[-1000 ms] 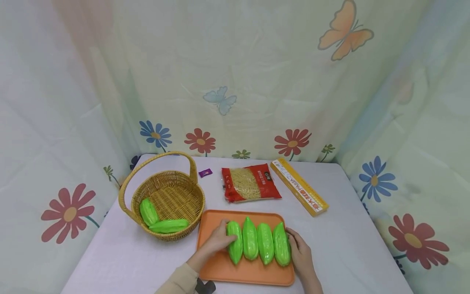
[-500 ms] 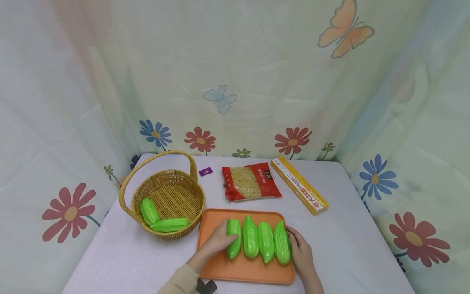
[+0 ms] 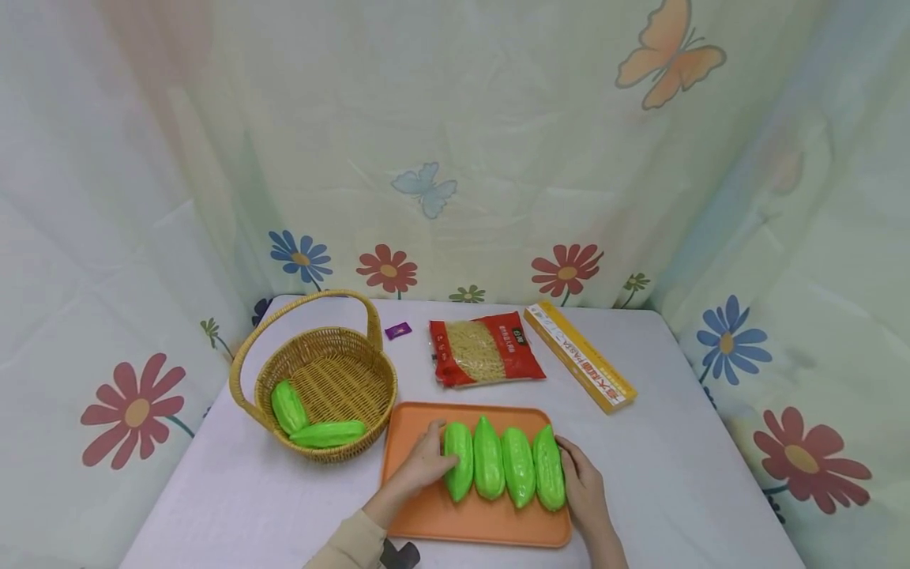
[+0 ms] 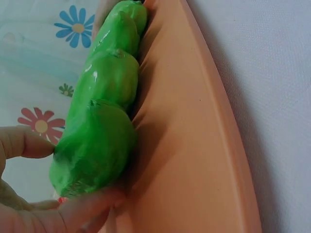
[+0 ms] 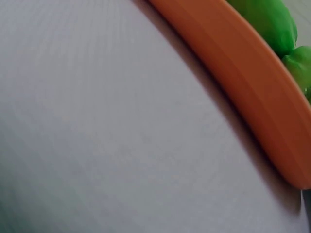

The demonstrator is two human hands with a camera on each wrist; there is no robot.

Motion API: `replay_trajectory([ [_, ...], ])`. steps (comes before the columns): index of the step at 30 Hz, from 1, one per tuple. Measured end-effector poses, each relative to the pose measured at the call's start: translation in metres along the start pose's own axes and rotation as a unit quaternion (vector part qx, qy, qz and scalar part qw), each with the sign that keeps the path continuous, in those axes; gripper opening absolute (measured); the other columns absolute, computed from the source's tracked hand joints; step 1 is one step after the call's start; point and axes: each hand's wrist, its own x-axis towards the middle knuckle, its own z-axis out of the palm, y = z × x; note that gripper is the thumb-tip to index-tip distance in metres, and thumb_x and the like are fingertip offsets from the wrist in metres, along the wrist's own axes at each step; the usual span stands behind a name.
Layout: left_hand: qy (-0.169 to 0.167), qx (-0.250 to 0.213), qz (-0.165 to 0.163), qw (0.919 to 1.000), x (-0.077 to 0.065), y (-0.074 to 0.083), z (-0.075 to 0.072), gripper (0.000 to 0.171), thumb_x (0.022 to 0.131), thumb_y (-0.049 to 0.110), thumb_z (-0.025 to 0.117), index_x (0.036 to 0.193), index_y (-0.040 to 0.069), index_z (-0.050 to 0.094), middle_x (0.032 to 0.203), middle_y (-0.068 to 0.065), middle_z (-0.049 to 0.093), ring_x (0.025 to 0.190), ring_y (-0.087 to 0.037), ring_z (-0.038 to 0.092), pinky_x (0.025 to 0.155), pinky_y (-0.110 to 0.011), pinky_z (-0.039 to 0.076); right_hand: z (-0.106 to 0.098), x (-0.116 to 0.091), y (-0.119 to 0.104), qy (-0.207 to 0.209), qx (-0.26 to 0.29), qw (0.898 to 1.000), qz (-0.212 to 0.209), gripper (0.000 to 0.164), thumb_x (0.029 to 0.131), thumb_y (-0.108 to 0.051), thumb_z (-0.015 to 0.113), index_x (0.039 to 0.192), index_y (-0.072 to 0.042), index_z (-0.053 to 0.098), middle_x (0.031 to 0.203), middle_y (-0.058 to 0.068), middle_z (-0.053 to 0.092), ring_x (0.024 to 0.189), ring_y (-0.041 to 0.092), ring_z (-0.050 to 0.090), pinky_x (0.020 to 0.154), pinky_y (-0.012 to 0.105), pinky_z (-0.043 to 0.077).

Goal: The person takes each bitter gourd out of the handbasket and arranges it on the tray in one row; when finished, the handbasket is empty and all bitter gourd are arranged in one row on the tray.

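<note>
Four green gourds in a row between two hands

Leftmost gourd [image 3: 459, 462] sits on the tray, between the left thumb and fingers. Left wrist view: thumb on one side, fingers on the opposite side and underneath; the gap is only as wide as the gourd, so the left hand [image 3: 427, 458] holds it.

Second gourd [image 3: 489, 460] and third gourd [image 3: 519, 468] lie side by side, lengthwise away from the person, between the two sets of fingers.

Rightmost gourd [image 3: 549, 470] is just inside the right fingers. The right hand [image 3: 585, 484] lies along its outer side; cannot tell whether those fingers grip or merely rest there, the head view showing them only in part.

Orange tray [image 3: 476, 527] carries the row, its bare near strip on the person's side of the fingers.

Left of the left fingers: wicker basket [image 3: 343, 387], handle raised, with two more green gourds [image 3: 329, 435] inside.

Farther from the person than both sets of fingers: red pasta bag [image 3: 475, 352]; purple packet [image 3: 398, 331] to its left; yellow box [image 3: 579, 356] to its right, lying at a slant. All rest on the white tablecloth [image 3: 675, 490].
</note>
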Motion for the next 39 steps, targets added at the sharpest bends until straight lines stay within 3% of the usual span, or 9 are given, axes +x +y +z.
replay_trajectory([
  [4, -0.002, 0.004, -0.004, 1.0, 0.0, 0.001, 0.0, 0.071, 0.074, 0.005, 0.063, 0.134, -0.011, 0.028, 0.117, -0.03, 0.049, 0.106, -0.035, 0.048, 0.084, -0.049, 0.044, -0.001, -0.001, 0.0, 0.002, 0.0, 1.0, -0.001, 0.047, 0.099, -0.041, 0.03, 0.133, -0.012, 0.045, 0.136, 0.012, 0.044, 0.127, 0.032, 0.036, 0.103, 0.051, 0.027],
  [13, -0.007, 0.094, 0.008, 0.9955, -0.001, 0.003, -0.004, 0.066, 0.073, 0.012, 0.064, 0.128, -0.013, 0.038, 0.115, -0.029, 0.053, 0.104, -0.037, 0.052, 0.084, -0.049, 0.045, -0.001, 0.0, 0.001, 0.0, 0.001, 1.0, -0.002, 0.05, 0.098, -0.043, 0.028, 0.133, -0.012, 0.045, 0.136, 0.012, 0.045, 0.127, 0.032, 0.036, 0.102, 0.051, 0.027],
  [27, -0.012, 0.042, -0.001, 0.999, 0.002, 0.0, -0.003, 0.067, 0.075, 0.008, 0.066, 0.129, -0.014, 0.034, 0.112, -0.026, 0.053, 0.101, -0.033, 0.052, 0.079, -0.043, 0.049, -0.001, 0.0, -0.002, -0.007, 0.005, 1.0, 0.007, 0.049, 0.099, -0.043, 0.028, 0.133, -0.012, 0.045, 0.136, 0.012, 0.044, 0.127, 0.032, 0.035, 0.103, 0.051, 0.027],
  [35, -0.007, 0.038, -0.009, 0.9992, 0.002, 0.002, -0.008, 0.065, 0.074, 0.007, 0.067, 0.128, -0.011, 0.037, 0.107, -0.026, 0.054, 0.084, -0.027, 0.055, 0.062, -0.034, 0.05, -0.001, 0.0, -0.002, -0.005, 0.001, 1.0, 0.008, 0.049, 0.099, -0.042, 0.028, 0.133, -0.011, 0.044, 0.137, 0.012, 0.044, 0.127, 0.032, 0.035, 0.103, 0.051, 0.026],
  [39, -0.002, 0.051, -0.001, 0.9987, 0.0, 0.005, -0.014, 0.063, 0.074, 0.009, 0.065, 0.127, -0.011, 0.038, 0.104, -0.025, 0.055, 0.084, -0.029, 0.055, 0.064, -0.038, 0.049, -0.001, 0.0, -0.001, -0.002, 0.0, 1.0, 0.007, 0.048, 0.099, -0.04, 0.028, 0.133, -0.01, 0.045, 0.136, 0.012, 0.044, 0.127, 0.032, 0.035, 0.103, 0.05, 0.025],
])
